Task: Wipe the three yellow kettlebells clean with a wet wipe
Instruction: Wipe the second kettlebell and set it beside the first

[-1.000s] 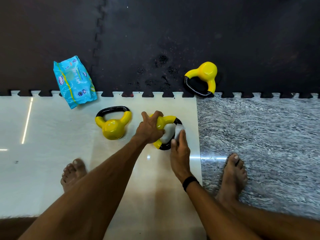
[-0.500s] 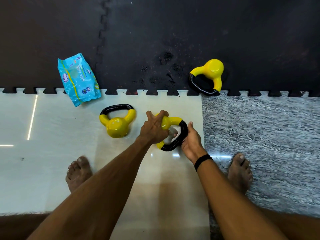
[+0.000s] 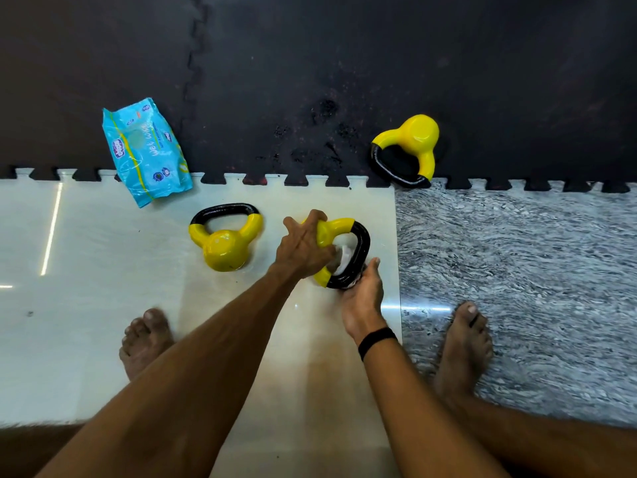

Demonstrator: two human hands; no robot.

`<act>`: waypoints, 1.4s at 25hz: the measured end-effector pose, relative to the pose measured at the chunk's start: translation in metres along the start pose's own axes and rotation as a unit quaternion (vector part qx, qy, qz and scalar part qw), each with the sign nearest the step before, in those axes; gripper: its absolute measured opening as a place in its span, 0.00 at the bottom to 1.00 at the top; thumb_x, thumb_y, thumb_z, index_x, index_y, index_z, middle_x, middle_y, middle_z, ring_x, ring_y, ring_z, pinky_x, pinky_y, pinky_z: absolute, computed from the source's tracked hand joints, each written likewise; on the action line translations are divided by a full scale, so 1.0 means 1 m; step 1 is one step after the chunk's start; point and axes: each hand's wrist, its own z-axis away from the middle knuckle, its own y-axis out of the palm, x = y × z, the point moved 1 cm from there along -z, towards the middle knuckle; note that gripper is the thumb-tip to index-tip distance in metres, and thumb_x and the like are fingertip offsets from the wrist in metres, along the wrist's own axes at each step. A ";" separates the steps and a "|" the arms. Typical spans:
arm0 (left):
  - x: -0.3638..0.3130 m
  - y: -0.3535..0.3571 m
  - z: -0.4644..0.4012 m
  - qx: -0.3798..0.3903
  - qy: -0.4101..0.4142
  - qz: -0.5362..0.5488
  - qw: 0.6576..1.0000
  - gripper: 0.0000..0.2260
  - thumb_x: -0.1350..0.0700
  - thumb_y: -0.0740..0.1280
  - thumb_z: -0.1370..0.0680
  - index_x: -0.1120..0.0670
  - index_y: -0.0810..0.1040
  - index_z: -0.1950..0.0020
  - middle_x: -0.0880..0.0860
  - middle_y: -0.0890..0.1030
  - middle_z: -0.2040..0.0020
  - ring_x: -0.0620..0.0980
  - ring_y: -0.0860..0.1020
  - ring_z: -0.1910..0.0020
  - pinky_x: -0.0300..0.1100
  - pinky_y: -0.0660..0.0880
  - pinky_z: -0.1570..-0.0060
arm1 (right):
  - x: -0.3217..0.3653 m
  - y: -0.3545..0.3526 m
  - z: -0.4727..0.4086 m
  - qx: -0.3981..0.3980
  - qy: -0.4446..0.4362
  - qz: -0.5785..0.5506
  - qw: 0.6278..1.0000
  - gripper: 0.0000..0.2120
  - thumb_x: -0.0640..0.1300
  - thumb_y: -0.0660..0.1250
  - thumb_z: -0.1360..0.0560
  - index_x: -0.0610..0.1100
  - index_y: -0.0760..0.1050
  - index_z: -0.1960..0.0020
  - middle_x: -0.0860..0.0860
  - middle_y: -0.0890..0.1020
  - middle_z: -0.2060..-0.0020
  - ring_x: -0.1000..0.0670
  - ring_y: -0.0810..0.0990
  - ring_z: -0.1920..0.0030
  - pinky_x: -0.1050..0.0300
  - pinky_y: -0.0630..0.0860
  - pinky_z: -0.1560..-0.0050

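Three yellow kettlebells with black handles lie on the floor. The middle kettlebell point(image 3: 336, 232) lies on its side on the pale tile, its body covered by my left hand point(image 3: 303, 248), which grips it. My right hand point(image 3: 362, 294) cups the lower part of its black handle from below, pressing a white wet wipe point(image 3: 344, 257) that shows through the handle loop. A second kettlebell point(image 3: 224, 243) lies to the left on the tile. The third kettlebell point(image 3: 413, 143) lies far right on the black mat's edge.
A blue wet-wipe pack point(image 3: 144, 150) lies at the left across the edge of the black foam mat point(image 3: 310, 81). A grey patterned floor point(image 3: 517, 253) lies to the right. My bare feet, one point(image 3: 144, 339) on the left and one point(image 3: 465, 339) on the right, flank my arms.
My right hand has slid from the top of the handle loop down and around to the handle's lower outer side, with the wipe. My left hand keeps its hold on the kettlebell body.
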 end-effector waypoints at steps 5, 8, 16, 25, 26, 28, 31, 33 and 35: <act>0.000 0.003 0.002 -0.014 -0.008 0.028 0.999 0.24 0.46 0.69 0.29 0.45 0.64 0.36 0.56 0.61 0.49 0.66 0.76 0.59 0.59 0.80 0.58 | 0.049 0.015 -0.035 -0.039 -0.012 0.049 0.998 0.25 0.57 0.54 0.19 0.38 0.72 0.36 0.42 0.79 0.40 0.42 0.78 0.39 0.44 0.71 0.34; -0.002 0.004 0.002 -0.020 0.005 -0.004 1.000 0.24 0.45 0.68 0.28 0.45 0.64 0.36 0.55 0.61 0.49 0.65 0.76 0.61 0.58 0.80 0.58 | 0.063 0.020 -0.043 -0.084 -0.056 0.126 0.987 0.15 0.51 0.59 0.20 0.40 0.76 0.51 0.44 0.81 0.50 0.43 0.80 0.47 0.47 0.76 0.41; 0.000 0.006 -0.002 -0.012 0.010 -0.025 1.000 0.25 0.44 0.68 0.28 0.44 0.62 0.35 0.55 0.60 0.49 0.65 0.75 0.60 0.58 0.80 0.58 | -0.012 0.025 0.019 -0.086 -0.245 0.310 0.915 0.20 0.45 0.54 0.19 0.39 0.65 0.29 0.42 0.71 0.31 0.45 0.70 0.31 0.55 0.65 0.30; 0.003 0.009 -0.007 -0.006 0.053 -0.068 0.996 0.24 0.44 0.66 0.25 0.47 0.61 0.33 0.58 0.64 0.39 0.62 0.76 0.56 0.49 0.74 0.59 | 0.035 0.042 -0.022 0.137 -0.368 0.582 0.712 0.23 0.54 0.46 0.20 0.42 0.75 0.44 0.47 0.79 0.45 0.48 0.72 0.38 0.42 0.59 0.28; 0.005 0.010 -0.006 -0.009 0.057 -0.067 0.996 0.23 0.44 0.64 0.24 0.47 0.61 0.33 0.58 0.65 0.39 0.63 0.76 0.55 0.49 0.73 0.59 | 0.023 0.037 -0.018 0.143 -0.368 0.608 0.689 0.27 0.55 0.45 0.20 0.42 0.71 0.34 0.46 0.74 0.34 0.49 0.65 0.29 0.46 0.51 0.24; 0.004 0.009 -0.005 -0.003 0.044 -0.056 0.997 0.23 0.44 0.65 0.24 0.48 0.62 0.33 0.60 0.64 0.39 0.62 0.77 0.57 0.49 0.74 0.57 | 0.005 0.021 -0.013 0.121 -0.385 0.646 0.648 0.31 0.58 0.40 0.21 0.42 0.56 0.23 0.49 0.58 0.23 0.53 0.49 0.22 0.52 0.40 0.23; 0.000 0.004 -0.003 -0.007 0.047 -0.052 0.998 0.24 0.44 0.65 0.24 0.48 0.61 0.33 0.60 0.64 0.41 0.63 0.76 0.58 0.49 0.72 0.59 | 0.023 0.032 -0.020 0.103 -0.388 0.691 0.601 0.29 0.58 0.40 0.19 0.45 0.64 0.27 0.52 0.65 0.26 0.49 0.55 0.23 0.47 0.42 0.23; 0.000 0.006 -0.002 0.005 0.034 -0.049 0.998 0.28 0.44 0.68 0.27 0.48 0.60 0.33 0.60 0.63 0.41 0.65 0.75 0.57 0.51 0.73 0.58 | 0.047 0.050 -0.027 0.100 -0.318 0.694 0.639 0.27 0.58 0.42 0.18 0.44 0.74 0.42 0.48 0.77 0.41 0.45 0.69 0.34 0.45 0.56 0.27; -0.001 0.008 -0.002 0.010 0.022 -0.043 0.999 0.30 0.43 0.70 0.29 0.48 0.59 0.33 0.60 0.63 0.40 0.65 0.76 0.56 0.54 0.77 0.55 | 0.058 0.054 -0.029 0.092 -0.300 0.692 0.650 0.30 0.60 0.42 0.19 0.42 0.76 0.51 0.45 0.79 0.50 0.44 0.74 0.44 0.45 0.66 0.36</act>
